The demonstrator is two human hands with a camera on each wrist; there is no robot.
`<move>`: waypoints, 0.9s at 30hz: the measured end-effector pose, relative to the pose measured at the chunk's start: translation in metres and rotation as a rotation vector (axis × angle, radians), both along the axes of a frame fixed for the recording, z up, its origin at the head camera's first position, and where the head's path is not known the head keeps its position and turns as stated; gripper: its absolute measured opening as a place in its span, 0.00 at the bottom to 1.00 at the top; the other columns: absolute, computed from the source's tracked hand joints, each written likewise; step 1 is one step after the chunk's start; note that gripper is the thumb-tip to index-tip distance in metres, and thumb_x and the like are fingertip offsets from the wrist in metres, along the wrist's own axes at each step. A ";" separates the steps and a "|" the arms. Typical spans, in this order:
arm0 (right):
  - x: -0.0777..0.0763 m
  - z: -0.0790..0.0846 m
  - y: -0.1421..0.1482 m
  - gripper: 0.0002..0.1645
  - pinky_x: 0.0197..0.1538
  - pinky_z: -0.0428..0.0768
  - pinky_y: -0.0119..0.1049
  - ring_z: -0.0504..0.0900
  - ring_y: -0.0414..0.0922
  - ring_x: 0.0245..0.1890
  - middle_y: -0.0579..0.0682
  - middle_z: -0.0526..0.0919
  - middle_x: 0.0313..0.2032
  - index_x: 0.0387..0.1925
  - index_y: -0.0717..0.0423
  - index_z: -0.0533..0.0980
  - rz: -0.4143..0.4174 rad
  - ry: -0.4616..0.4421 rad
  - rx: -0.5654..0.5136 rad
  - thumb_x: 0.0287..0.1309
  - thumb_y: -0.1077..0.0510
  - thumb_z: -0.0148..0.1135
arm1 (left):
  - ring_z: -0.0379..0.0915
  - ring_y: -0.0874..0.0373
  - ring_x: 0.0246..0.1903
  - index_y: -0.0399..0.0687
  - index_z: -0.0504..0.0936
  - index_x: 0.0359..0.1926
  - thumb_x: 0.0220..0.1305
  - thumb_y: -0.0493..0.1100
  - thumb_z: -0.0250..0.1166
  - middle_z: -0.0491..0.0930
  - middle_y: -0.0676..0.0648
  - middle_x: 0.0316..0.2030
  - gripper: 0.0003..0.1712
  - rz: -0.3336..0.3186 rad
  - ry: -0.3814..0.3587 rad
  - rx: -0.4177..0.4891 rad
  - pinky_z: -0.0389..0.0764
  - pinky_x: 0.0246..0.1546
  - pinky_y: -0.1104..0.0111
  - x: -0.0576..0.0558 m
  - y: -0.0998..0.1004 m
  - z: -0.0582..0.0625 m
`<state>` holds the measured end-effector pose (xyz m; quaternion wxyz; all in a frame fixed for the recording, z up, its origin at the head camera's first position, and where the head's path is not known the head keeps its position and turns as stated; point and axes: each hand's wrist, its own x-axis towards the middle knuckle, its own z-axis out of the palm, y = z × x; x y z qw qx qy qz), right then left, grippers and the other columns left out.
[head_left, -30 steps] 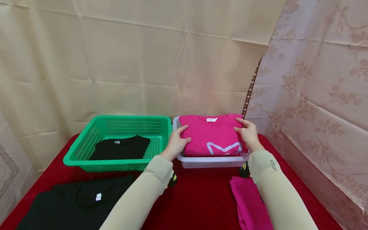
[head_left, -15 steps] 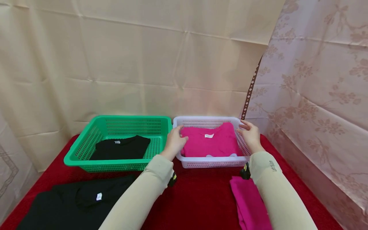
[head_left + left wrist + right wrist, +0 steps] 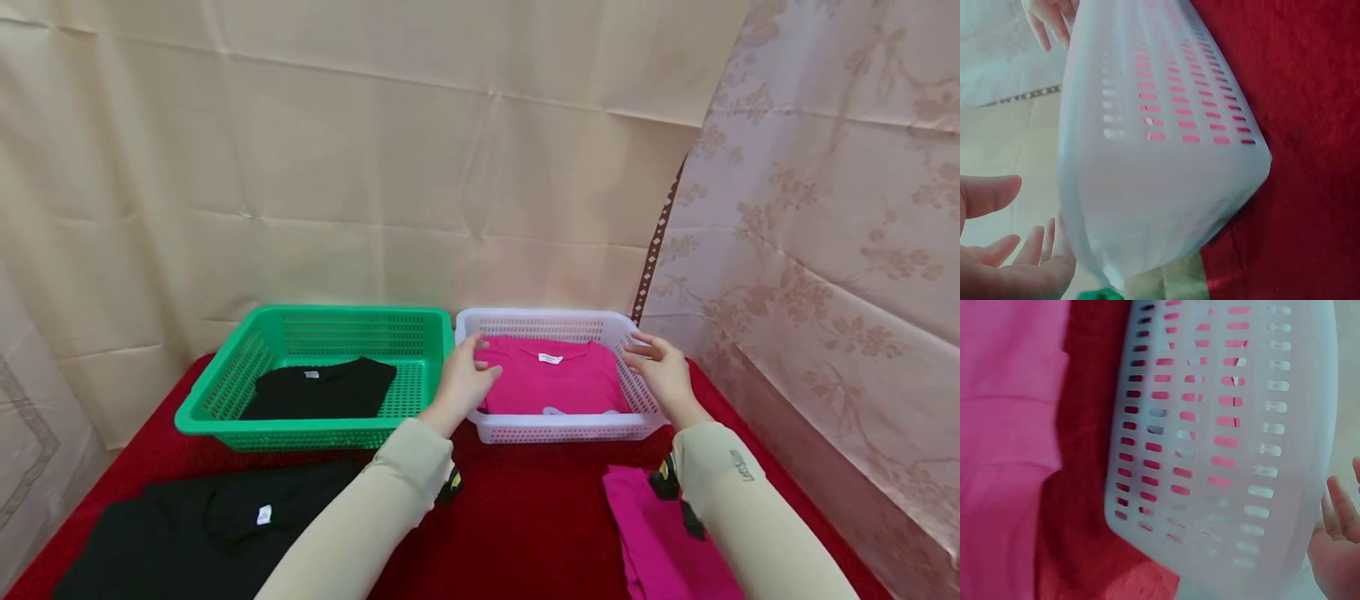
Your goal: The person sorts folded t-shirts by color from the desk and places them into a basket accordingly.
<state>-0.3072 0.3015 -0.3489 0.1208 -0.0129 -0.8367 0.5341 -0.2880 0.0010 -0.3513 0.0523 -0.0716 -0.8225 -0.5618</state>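
A folded pink shirt (image 3: 553, 385) lies inside the white plastic basket (image 3: 570, 427), its white neck label facing up. Over the basket's left rim is my left hand (image 3: 459, 379), fingers relaxed and holding nothing. My right hand (image 3: 663, 375) is at the right rim, its fingers loosely bent with nothing between them. In the left wrist view, the left fingers (image 3: 1041, 265) show beside the basket's rim, spread from the thumb. The right wrist view shows part of the right hand (image 3: 1338, 550) next to the rim; whether it touches is unclear.
A green basket (image 3: 300, 427) holding a folded black shirt (image 3: 322, 392) stands left of the white one. Nearer on the red cloth (image 3: 510, 533) lie a black shirt (image 3: 187, 533) at left and folded pink clothing (image 3: 660, 533) at right. A beige curtain (image 3: 337, 167) hangs behind.
The pink shirt has gone down from my two hands into the white basket and now lies flatter. Both hands have let go of it; the right has shifted slightly right.
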 end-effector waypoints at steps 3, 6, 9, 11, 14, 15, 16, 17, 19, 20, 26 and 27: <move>0.010 -0.001 0.003 0.30 0.45 0.81 0.21 0.77 0.18 0.35 0.72 0.76 0.59 0.69 0.69 0.64 -0.005 0.011 -0.004 0.67 0.66 0.56 | 0.76 0.43 0.56 0.41 0.64 0.72 0.64 0.36 0.66 0.74 0.39 0.63 0.36 -0.015 0.004 0.019 0.83 0.52 0.56 0.007 0.004 0.001; 0.019 -0.001 0.006 0.30 0.43 0.82 0.22 0.80 0.21 0.33 0.62 0.85 0.49 0.67 0.71 0.66 -0.005 0.035 -0.033 0.66 0.66 0.58 | 0.76 0.42 0.56 0.41 0.65 0.71 0.63 0.35 0.66 0.74 0.38 0.62 0.36 -0.035 0.026 0.045 0.83 0.51 0.55 0.014 0.007 0.001; 0.027 -0.001 0.009 0.30 0.42 0.82 0.22 0.82 0.24 0.32 0.44 0.88 0.39 0.65 0.73 0.66 -0.005 0.055 -0.064 0.64 0.66 0.61 | 0.77 0.42 0.55 0.41 0.67 0.70 0.63 0.35 0.66 0.75 0.38 0.61 0.35 -0.058 0.043 0.069 0.83 0.50 0.56 0.022 0.011 0.001; 0.033 -0.001 0.010 0.30 0.41 0.83 0.22 0.83 0.26 0.32 0.36 0.86 0.36 0.64 0.74 0.67 -0.005 0.062 -0.070 0.63 0.66 0.62 | 0.76 0.43 0.55 0.43 0.67 0.70 0.63 0.36 0.67 0.75 0.39 0.61 0.35 -0.073 0.035 0.091 0.84 0.49 0.57 0.027 0.014 0.001; 0.041 -0.001 0.011 0.29 0.40 0.82 0.22 0.83 0.26 0.31 0.33 0.85 0.34 0.63 0.74 0.68 -0.007 0.066 -0.039 0.63 0.65 0.63 | 0.77 0.44 0.54 0.44 0.68 0.69 0.63 0.36 0.67 0.75 0.40 0.61 0.34 -0.093 0.025 0.126 0.84 0.49 0.58 0.036 0.019 -0.001; 0.044 -0.001 0.012 0.29 0.40 0.82 0.21 0.83 0.25 0.31 0.32 0.84 0.33 0.62 0.74 0.69 -0.005 0.065 -0.027 0.63 0.65 0.64 | 0.77 0.44 0.54 0.45 0.68 0.69 0.63 0.36 0.66 0.75 0.40 0.60 0.34 -0.103 0.025 0.140 0.84 0.48 0.58 0.038 0.020 -0.003; 0.047 -0.001 0.012 0.29 0.40 0.81 0.21 0.82 0.24 0.32 0.30 0.83 0.32 0.62 0.73 0.69 -0.006 0.065 -0.014 0.62 0.64 0.64 | 0.78 0.44 0.53 0.44 0.69 0.69 0.63 0.35 0.66 0.75 0.40 0.60 0.33 -0.114 0.029 0.152 0.85 0.47 0.58 0.041 0.022 -0.004; 0.051 -0.001 0.012 0.29 0.40 0.81 0.20 0.81 0.23 0.32 0.28 0.82 0.31 0.62 0.73 0.70 -0.006 0.066 0.000 0.62 0.63 0.64 | 0.78 0.43 0.52 0.44 0.69 0.68 0.63 0.35 0.66 0.76 0.39 0.60 0.33 -0.127 0.033 0.163 0.85 0.47 0.59 0.044 0.024 -0.005; 0.058 -0.001 0.014 0.28 0.40 0.79 0.19 0.80 0.22 0.33 0.24 0.81 0.30 0.61 0.71 0.71 -0.005 0.065 0.017 0.63 0.62 0.65 | 0.78 0.44 0.51 0.44 0.70 0.68 0.62 0.35 0.67 0.76 0.39 0.59 0.32 -0.153 0.037 0.177 0.85 0.45 0.61 0.049 0.027 -0.008; 0.062 -0.002 0.014 0.27 0.40 0.79 0.19 0.80 0.22 0.34 0.23 0.80 0.30 0.60 0.71 0.72 0.000 0.069 0.016 0.63 0.62 0.64 | 0.79 0.44 0.51 0.44 0.70 0.68 0.62 0.35 0.67 0.76 0.39 0.59 0.32 -0.166 0.034 0.186 0.85 0.45 0.61 0.052 0.029 -0.010; 0.082 -0.007 0.016 0.15 0.40 0.82 0.21 0.82 0.24 0.34 0.26 0.83 0.31 0.50 0.55 0.79 0.049 0.121 -0.039 0.62 0.66 0.63 | 0.78 0.51 0.50 0.47 0.71 0.67 0.64 0.37 0.66 0.76 0.41 0.59 0.31 -0.204 0.000 0.233 0.84 0.47 0.62 0.065 0.035 -0.016; 0.086 -0.008 0.017 0.14 0.40 0.82 0.21 0.82 0.24 0.34 0.26 0.83 0.31 0.48 0.52 0.80 0.049 0.127 -0.037 0.62 0.66 0.64 | 0.78 0.51 0.49 0.47 0.71 0.67 0.64 0.37 0.66 0.76 0.41 0.59 0.30 -0.207 0.002 0.244 0.84 0.48 0.62 0.067 0.036 -0.017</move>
